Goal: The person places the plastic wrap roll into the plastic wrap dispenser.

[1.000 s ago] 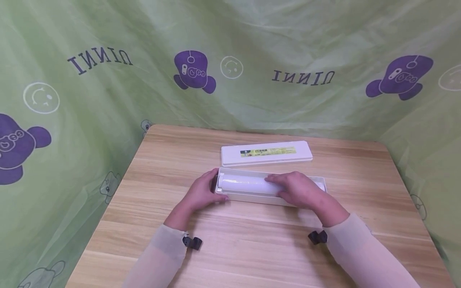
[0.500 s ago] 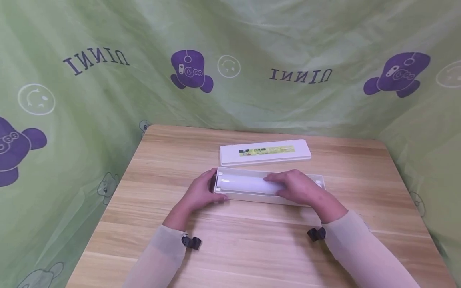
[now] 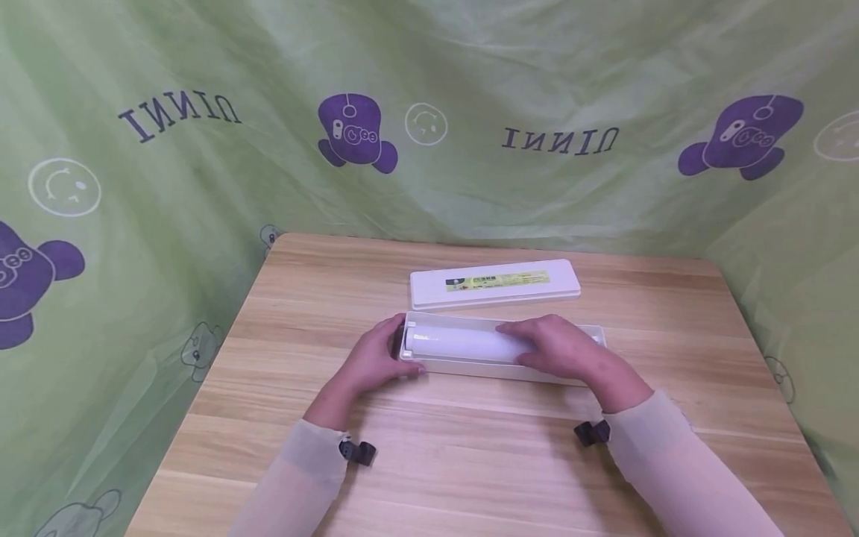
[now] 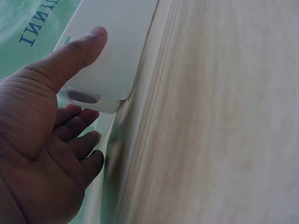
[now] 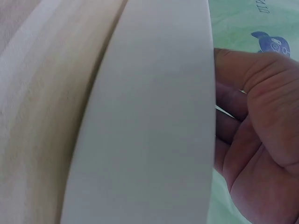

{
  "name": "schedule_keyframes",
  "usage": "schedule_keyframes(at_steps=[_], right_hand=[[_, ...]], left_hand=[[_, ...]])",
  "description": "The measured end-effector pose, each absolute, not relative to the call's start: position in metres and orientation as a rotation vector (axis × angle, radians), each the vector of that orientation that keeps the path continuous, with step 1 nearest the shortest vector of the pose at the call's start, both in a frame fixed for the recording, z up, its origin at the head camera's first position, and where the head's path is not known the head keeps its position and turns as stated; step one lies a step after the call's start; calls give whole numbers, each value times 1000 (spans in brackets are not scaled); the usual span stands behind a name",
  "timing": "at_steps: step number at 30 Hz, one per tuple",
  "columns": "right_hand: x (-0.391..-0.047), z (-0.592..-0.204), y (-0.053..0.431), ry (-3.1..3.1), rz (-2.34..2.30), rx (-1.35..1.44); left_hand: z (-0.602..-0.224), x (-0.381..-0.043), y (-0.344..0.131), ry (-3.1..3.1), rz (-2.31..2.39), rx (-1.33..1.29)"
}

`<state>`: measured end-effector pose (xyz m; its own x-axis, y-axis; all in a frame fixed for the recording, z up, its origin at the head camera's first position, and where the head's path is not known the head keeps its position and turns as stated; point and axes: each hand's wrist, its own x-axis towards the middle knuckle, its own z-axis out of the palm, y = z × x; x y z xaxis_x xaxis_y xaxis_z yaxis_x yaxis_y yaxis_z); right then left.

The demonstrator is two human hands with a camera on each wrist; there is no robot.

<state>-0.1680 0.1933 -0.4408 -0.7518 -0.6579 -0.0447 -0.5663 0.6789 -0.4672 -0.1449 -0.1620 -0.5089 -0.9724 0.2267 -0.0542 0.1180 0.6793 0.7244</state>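
A long white box [image 3: 470, 368] lies on the table with its top off, and a roll of cling film [image 3: 463, 343] rests lengthwise inside it. My left hand [image 3: 376, 358] grips the box's left end, fingers round the end and thumb along the front wall. In the left wrist view the thumb lies flat on the white box wall [image 4: 117, 51], near a slot. My right hand [image 3: 557, 349] reaches over the front wall and holds the roll toward its right part, hiding that stretch. In the right wrist view the front wall [image 5: 145, 116] covers the fingertips of my right hand [image 5: 261, 126].
Just behind the box lies its white lid [image 3: 496, 298], which bears a yellow-green label. All this sits on a wood-grain table [image 3: 456, 462]. A green printed curtain [image 3: 470, 194] hangs close round the table's back and sides.
The shine on the roll has shrunk to a small spot at its left end. My right hand has shifted slightly right along the roll. The left hand keeps its place on the box.
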Motion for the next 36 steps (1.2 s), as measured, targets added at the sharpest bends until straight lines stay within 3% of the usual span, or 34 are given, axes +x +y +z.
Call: schedule_keyframes(at_steps=[36], right_hand=[[-148,-434,229,2841,-752,-839]], left_hand=[[-511,-146,-163,2754,1164,313]])
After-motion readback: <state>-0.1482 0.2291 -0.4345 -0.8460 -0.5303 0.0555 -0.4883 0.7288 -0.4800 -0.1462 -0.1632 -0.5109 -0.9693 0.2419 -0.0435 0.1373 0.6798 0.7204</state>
